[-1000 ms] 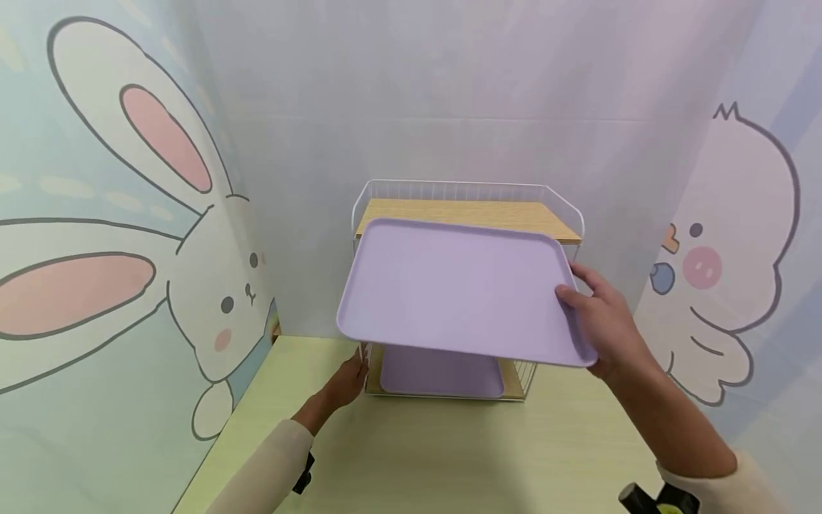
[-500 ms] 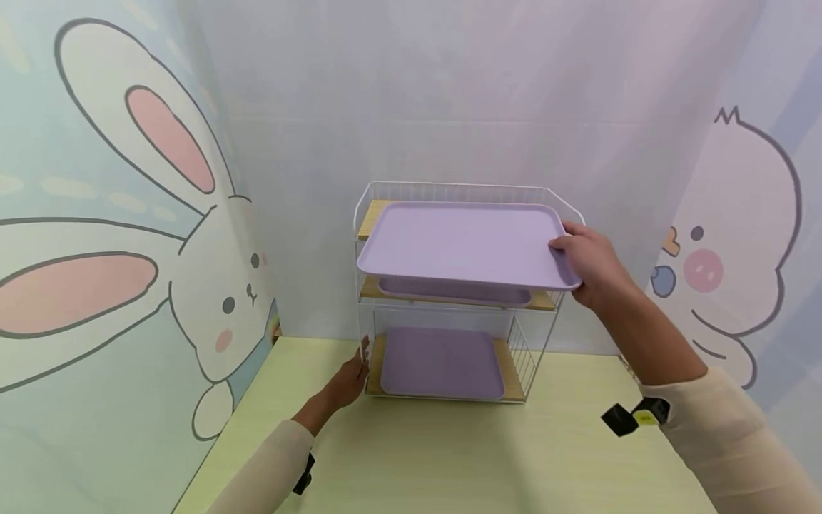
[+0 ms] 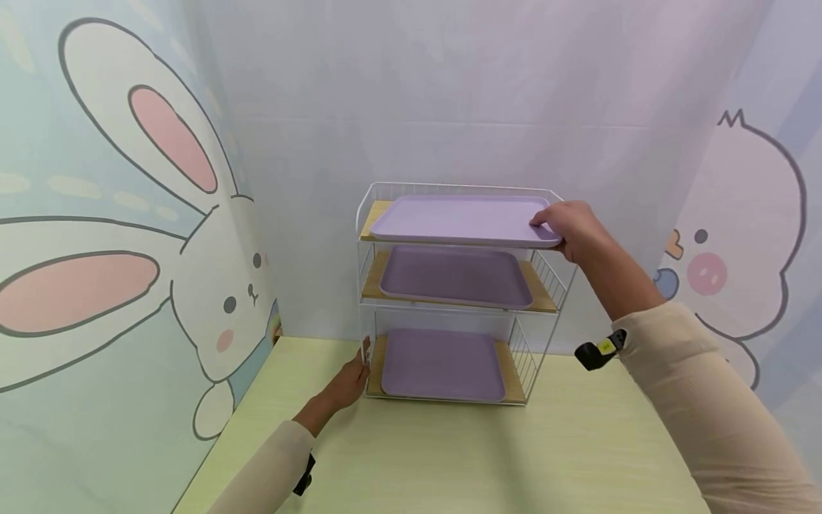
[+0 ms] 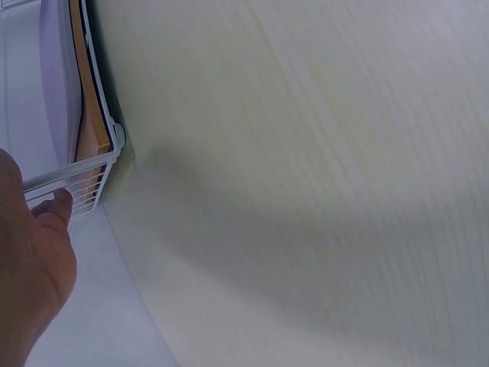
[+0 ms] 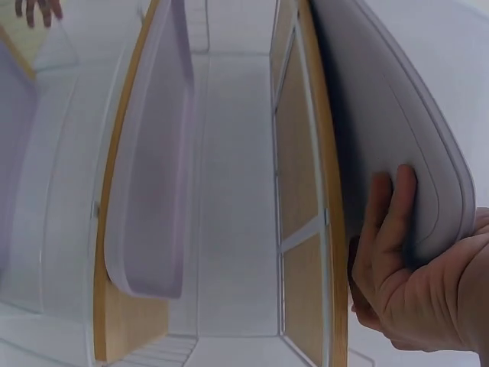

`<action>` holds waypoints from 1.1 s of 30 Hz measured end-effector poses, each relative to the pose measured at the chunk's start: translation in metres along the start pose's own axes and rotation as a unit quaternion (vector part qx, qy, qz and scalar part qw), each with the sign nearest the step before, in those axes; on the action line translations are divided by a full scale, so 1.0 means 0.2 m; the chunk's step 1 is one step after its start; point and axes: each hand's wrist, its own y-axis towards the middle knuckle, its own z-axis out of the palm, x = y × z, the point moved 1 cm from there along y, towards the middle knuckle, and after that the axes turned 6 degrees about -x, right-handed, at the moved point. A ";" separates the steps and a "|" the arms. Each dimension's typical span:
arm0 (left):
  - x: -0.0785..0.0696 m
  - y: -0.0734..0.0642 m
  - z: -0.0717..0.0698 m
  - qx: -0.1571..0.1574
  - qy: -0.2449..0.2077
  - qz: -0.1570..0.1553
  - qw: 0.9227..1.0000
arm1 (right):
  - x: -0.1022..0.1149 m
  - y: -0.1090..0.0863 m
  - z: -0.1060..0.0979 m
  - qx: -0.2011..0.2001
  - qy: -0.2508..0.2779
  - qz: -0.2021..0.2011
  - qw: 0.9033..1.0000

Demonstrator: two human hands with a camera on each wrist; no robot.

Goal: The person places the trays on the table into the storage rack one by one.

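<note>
A light purple tray [image 3: 465, 220] is over the top board of a white wire rack with wooden shelves [image 3: 379, 214]. My right hand [image 3: 574, 227] pinches the tray's right front corner, thumb on top; in the right wrist view the fingers [image 5: 393, 214] lie under it. There the tray slants, with a gap between its held end and the board. On the middle shelf sits a second purple tray [image 3: 456, 276], and a third tray [image 3: 443, 364] lies on the bottom shelf. Low on the rack's left side, my left hand [image 3: 347, 382] grips the wire frame [image 4: 69, 174].
The rack stands on a pale yellow-green table [image 3: 437, 457], near the back curtain [image 3: 462, 93]. Cartoon-printed panels flank it, a rabbit [image 3: 218, 285] at left and a chick [image 3: 738, 250] at right.
My right hand has carried the light purple tray back and down from in front of the rack onto the top level, uncovering the middle and bottom trays. The left hand stays put.
</note>
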 end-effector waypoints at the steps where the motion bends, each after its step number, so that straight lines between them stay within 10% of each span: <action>1: 0.00 0.00 0.00 -0.004 0.003 0.007 1.000 | 0.00 0.02 0.00 -0.005 -0.013 -0.008 1.000; 7: -0.07 0.02 0.00 0.001 0.047 -0.055 0.997 | 0.00 0.10 0.01 -0.034 -0.108 -0.099 0.989; 13: -0.11 0.02 -0.01 0.011 0.061 -0.079 0.995 | 0.00 0.15 0.03 -0.062 -0.223 -0.183 0.955; 17: 0.02 0.02 0.01 0.004 0.048 -0.055 0.997 | -0.01 0.18 0.06 -0.074 -0.263 -0.188 0.943; 22: 0.13 0.00 0.02 -0.007 0.013 0.021 1.000 | -0.02 0.21 0.07 -0.094 -0.258 -0.186 0.944; 27: -0.07 0.00 -0.01 -0.001 0.043 -0.032 0.999 | -0.02 0.20 0.07 -0.094 -0.246 -0.183 0.947; 33: -0.08 0.01 0.00 0.006 0.054 -0.045 0.998 | -0.04 0.19 0.06 -0.104 -0.217 -0.184 0.953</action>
